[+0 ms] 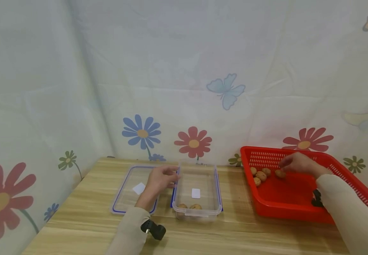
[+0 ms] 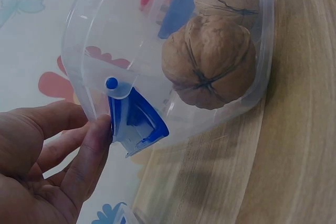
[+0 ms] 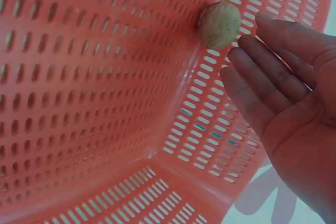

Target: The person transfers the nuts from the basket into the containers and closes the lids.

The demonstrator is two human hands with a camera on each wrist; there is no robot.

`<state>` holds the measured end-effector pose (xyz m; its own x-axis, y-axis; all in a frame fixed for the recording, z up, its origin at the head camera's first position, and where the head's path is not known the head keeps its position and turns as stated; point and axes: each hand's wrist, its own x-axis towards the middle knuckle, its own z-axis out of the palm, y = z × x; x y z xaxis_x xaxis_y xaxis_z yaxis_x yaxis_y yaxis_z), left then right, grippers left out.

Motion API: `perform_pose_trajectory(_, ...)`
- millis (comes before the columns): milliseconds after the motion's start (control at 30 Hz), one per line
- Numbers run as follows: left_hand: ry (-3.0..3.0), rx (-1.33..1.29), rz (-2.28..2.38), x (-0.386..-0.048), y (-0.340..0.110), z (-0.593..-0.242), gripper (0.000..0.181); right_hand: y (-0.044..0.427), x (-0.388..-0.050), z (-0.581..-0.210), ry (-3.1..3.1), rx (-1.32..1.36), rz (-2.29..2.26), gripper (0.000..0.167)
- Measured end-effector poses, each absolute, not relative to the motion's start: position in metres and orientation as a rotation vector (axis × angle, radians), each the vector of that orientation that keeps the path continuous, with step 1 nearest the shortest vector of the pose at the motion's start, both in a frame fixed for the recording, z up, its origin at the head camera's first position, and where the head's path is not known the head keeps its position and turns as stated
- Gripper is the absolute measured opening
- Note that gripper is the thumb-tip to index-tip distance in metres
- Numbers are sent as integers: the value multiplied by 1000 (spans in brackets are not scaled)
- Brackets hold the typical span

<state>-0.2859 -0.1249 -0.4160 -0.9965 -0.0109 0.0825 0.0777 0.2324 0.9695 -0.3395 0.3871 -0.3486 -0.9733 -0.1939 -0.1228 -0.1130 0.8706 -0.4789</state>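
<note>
Head view: our left hand (image 1: 161, 178) is pinching the clear box (image 1: 200, 213) while our empty, relaxed right hand (image 1: 300, 164) is hovering by a walnut (image 1: 280, 174) in the red basket (image 1: 287, 209), needing, we're guessing, a gentle pinch.

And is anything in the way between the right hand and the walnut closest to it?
Nothing visible is. The right hand is over the red basket; the right wrist view shows only a gap between fingertips and walnut.
</note>
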Motion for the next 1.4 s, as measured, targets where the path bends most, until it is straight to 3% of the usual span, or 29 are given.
perform_pose_trajectory(133,-2410,-59,-1901,-286,-124,-415,35,388,-339,-353,2877,-235,-728,46)
perform_pose_trajectory(800,-2429,-40,-1889,-288,-125,-414,36,387,-340,-361,2806,-259,-720,28)
perform_pose_trajectory(1400,-2411,-44,-1905,-287,-125,-414,35,379,-336,-354,2779,-323,-691,32)
